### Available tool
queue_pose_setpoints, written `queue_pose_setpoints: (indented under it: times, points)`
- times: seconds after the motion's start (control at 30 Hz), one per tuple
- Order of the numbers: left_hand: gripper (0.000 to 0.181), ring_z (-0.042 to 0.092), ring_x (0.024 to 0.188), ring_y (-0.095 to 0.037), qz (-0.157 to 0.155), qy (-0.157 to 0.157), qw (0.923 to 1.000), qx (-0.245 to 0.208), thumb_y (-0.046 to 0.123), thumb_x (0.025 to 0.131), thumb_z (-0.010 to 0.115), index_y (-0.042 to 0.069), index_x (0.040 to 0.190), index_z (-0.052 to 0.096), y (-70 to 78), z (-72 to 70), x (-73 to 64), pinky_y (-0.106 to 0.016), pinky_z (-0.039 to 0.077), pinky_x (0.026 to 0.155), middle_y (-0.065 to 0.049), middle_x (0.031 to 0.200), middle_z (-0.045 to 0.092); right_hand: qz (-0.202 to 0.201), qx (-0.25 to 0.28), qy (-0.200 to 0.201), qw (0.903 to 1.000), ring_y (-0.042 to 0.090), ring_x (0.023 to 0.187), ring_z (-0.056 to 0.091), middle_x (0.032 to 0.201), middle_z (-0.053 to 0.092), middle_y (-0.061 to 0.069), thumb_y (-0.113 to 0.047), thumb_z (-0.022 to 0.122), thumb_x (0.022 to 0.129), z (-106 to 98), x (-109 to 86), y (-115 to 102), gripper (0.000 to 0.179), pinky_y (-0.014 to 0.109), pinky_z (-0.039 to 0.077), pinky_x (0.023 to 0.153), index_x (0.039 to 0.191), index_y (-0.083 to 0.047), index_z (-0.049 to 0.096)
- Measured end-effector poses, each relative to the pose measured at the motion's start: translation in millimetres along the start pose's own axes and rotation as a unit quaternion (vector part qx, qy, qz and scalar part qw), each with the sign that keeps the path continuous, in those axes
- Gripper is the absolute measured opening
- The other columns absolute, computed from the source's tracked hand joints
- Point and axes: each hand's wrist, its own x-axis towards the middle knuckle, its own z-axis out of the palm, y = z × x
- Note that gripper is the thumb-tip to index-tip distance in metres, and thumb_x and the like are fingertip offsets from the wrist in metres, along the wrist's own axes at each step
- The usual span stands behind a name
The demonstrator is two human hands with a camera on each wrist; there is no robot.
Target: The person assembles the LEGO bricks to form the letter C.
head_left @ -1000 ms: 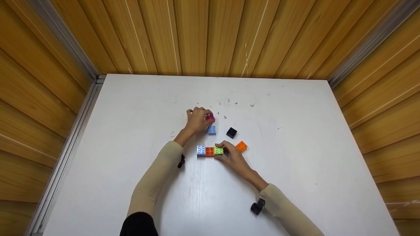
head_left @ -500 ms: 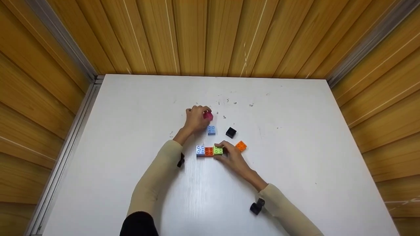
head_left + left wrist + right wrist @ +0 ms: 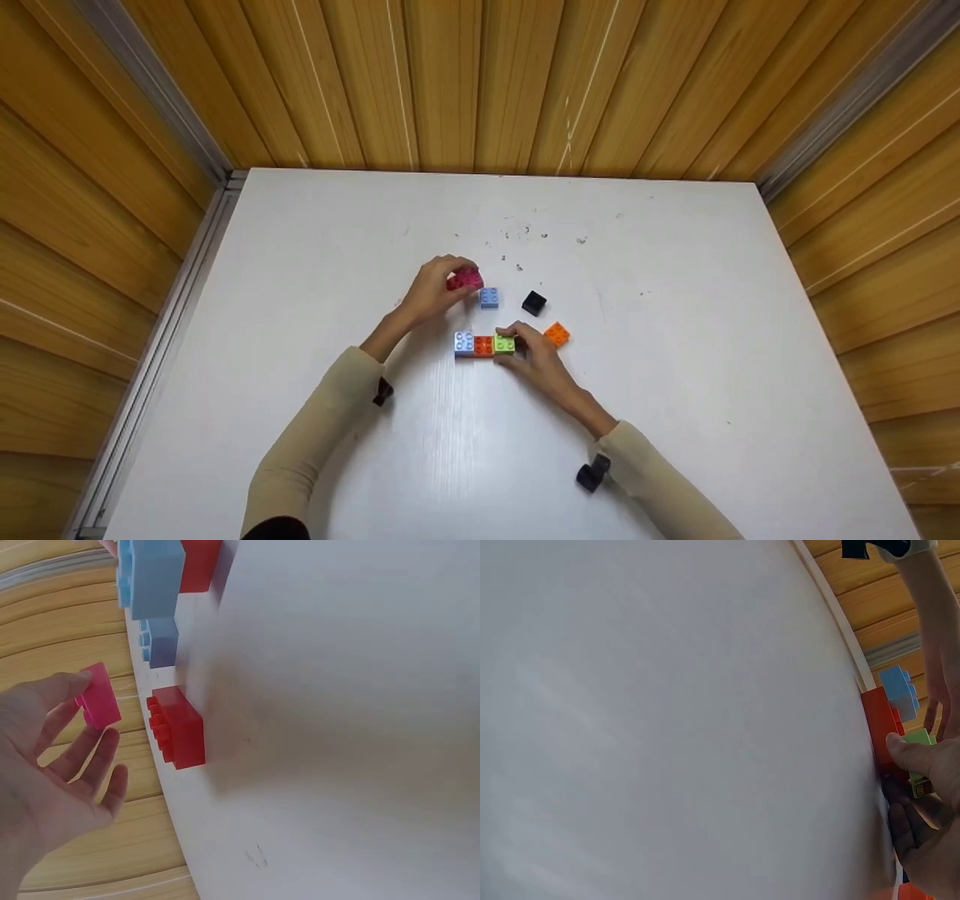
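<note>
My left hand (image 3: 433, 289) pinches a pink toy building brick (image 3: 100, 696) between thumb and fingers, raised off the table. A red brick (image 3: 180, 727) with studs stands on the table close by, partly overlapped by the pink one in the head view. My right hand (image 3: 541, 367) grips the right end of a long red brick (image 3: 880, 727), thumb on its near side. On top of that brick sit a light blue brick (image 3: 464, 343) at the left and a green brick (image 3: 504, 343) at the right, with red studs (image 3: 484, 345) between them.
A loose light blue brick (image 3: 489, 298) stands just behind the joined bricks. A black brick (image 3: 534, 303) and an orange brick (image 3: 556, 334) lie to its right, the orange one near my right knuckles. Wood-look walls (image 3: 450, 90) border the white table (image 3: 675, 300).
My left hand has drawn back slightly nearer and to the left with the pink brick, uncovering more of it. My right hand and the joined bricks have stayed in place.
</note>
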Motion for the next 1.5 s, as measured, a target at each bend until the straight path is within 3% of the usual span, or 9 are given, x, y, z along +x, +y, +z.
queue_pose_setpoints:
  times: [0.13,0.27,0.57,0.83,1.1,1.5]
  points:
    - [0.030,0.066,0.102,-0.038,0.017,-0.040,0.9981,-0.045,0.006,0.091,0.075,-0.002,0.120,0.069,5.5,-4.0,-16.2,-0.051,0.055,0.092,-0.021,0.112,0.071,-0.008,-0.001,0.005,1.0000,0.026,0.119,0.064,0.132,0.070,0.010,-0.012,0.080,0.086,1,-1.5,1,0.034,0.036,0.052,0.103,0.115,-0.009,0.064]
    - [0.034,0.067,0.101,-0.038,0.020,-0.075,0.9951,-0.062,0.008,0.092,0.075,-0.003,0.123,0.067,10.9,-7.8,-30.4,-0.054,0.055,0.092,-0.020,0.111,0.071,-0.008,-0.002,0.006,0.9999,0.026,0.116,0.065,0.130,0.070,0.010,-0.012,0.080,0.086,2,-1.3,1,0.035,0.038,0.053,0.101,0.117,-0.009,0.064]
    - [0.040,0.067,0.106,-0.030,0.013,-0.086,0.9955,-0.039,0.013,0.090,0.078,0.002,0.127,0.067,15.2,-11.8,-55.4,-0.048,0.054,0.090,-0.012,0.116,0.073,0.005,-0.014,0.006,0.9999,0.026,0.117,0.064,0.131,0.070,0.010,-0.009,0.080,0.086,-1,0.1,-2,0.031,0.038,0.052,0.102,0.112,-0.008,0.064]
    - [0.040,0.067,0.109,-0.030,0.019,-0.111,0.9929,-0.037,0.011,0.091,0.077,0.001,0.128,0.067,12.2,-4.6,-62.0,-0.048,0.056,0.092,-0.014,0.117,0.072,0.005,-0.012,0.017,0.9998,0.025,0.116,0.065,0.129,0.071,0.008,-0.009,0.081,0.085,-4,0.1,-1,0.033,0.037,0.052,0.102,0.114,-0.009,0.065]
    - [0.034,0.068,0.106,-0.028,0.010,-0.130,0.9906,-0.041,0.008,0.089,0.077,0.005,0.123,0.072,8.2,-10.1,-70.3,-0.047,0.056,0.090,-0.012,0.113,0.073,-0.013,0.010,0.010,0.9998,0.028,0.119,0.065,0.129,0.071,0.010,-0.009,0.082,0.084,2,1.1,0,0.034,0.034,0.052,0.102,0.114,-0.006,0.065]
    - [0.035,0.067,0.097,-0.029,0.011,-0.142,0.9893,-0.031,0.011,0.086,0.081,0.007,0.121,0.076,8.6,-8.5,-66.7,-0.040,0.054,0.083,-0.012,0.104,0.075,-0.007,0.004,0.009,0.9999,0.025,0.110,0.066,0.129,0.071,0.011,-0.009,0.081,0.084,0,-0.4,0,0.035,0.026,0.052,0.094,0.115,-0.005,0.065]
